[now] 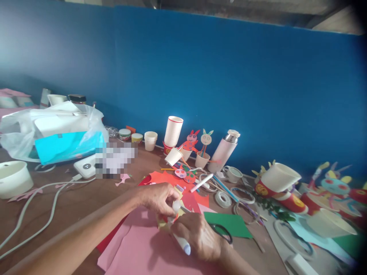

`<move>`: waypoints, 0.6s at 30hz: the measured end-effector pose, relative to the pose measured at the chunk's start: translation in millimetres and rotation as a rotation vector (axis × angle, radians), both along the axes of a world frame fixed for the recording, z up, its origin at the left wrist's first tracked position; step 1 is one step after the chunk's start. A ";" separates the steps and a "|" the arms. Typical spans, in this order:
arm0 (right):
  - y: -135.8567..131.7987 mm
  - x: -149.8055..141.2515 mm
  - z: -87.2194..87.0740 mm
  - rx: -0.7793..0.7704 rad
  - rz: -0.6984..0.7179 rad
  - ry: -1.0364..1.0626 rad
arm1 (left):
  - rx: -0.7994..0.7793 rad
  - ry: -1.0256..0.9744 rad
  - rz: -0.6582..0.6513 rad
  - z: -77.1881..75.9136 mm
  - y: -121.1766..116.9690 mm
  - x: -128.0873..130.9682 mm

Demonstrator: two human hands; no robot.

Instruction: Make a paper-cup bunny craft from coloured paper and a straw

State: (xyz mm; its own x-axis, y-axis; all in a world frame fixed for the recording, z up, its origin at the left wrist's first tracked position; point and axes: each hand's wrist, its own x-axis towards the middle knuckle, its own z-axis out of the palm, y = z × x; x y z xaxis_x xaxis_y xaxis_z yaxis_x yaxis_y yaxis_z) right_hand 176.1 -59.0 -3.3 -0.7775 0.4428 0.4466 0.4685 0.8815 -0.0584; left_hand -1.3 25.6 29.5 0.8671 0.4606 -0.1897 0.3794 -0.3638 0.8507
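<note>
A blue partition (200, 76) stands behind the brown counter (94, 202), where pink paper (134, 244) lies. The right hand (200, 233) has its grip closed round a white pen (181, 242) above that paper — the left hand (159, 198) pinches a small whitish piece (176, 206) just beside.

- Blue partition (206, 84), behind the desk's (94, 196) back edge.
- White flask (223, 153), near that edge, right of centre.
- Plastic bag (61, 124), near back edge, left.
- White device (80, 166), in front of bag.
</note>
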 end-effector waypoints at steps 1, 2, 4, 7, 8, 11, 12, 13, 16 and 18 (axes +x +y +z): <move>-0.4 -0.9 0.3 0.007 -0.003 -0.012 | 0.001 0.003 -0.004 0.9 -0.3 -0.1; -0.7 -1.9 0.2 0.016 -0.009 -0.023 | 0.006 0.002 -0.008 1.9 -0.5 -0.2; -1.0 -3.5 -1.2 0.036 -0.030 -0.044 | 0.032 -0.014 -0.015 3.5 -0.9 -0.1; -1.7 -5.6 -4.2 0.062 -0.053 -0.057 | 0.077 -0.048 -0.020 4.0 -1.1 0.2; -2.1 -6.1 -4.8 0.068 -0.057 -0.058 | 0.078 -0.050 -0.021 3.8 -1.1 0.2; -3.3 -7.4 -4.6 0.079 -0.049 -0.062 | 0.047 -0.045 -0.024 3.1 -0.7 0.3; -3.6 -7.7 -3.8 0.081 -0.045 -0.062 | 0.032 -0.045 -0.023 2.9 -0.5 0.2; -3.8 -8.1 -2.9 0.084 -0.041 -0.060 | 0.017 -0.045 -0.021 2.7 -0.3 0.1; -4.2 -9.3 0.3 0.107 -0.046 -0.043 | -0.012 -0.030 -0.007 1.6 0.2 -0.4; -4.2 -10.0 1.7 0.116 -0.055 -0.040 | -0.033 -0.013 0.005 0.3 0.4 -0.7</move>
State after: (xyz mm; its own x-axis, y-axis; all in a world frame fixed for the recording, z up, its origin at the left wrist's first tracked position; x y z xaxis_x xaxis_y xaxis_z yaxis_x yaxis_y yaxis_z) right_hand 166.2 -63.2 -1.7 -0.7718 0.4323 0.4663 0.5160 0.8543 0.0621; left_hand -2.0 26.0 29.8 0.8674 0.4585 -0.1935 0.3698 -0.3337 0.8671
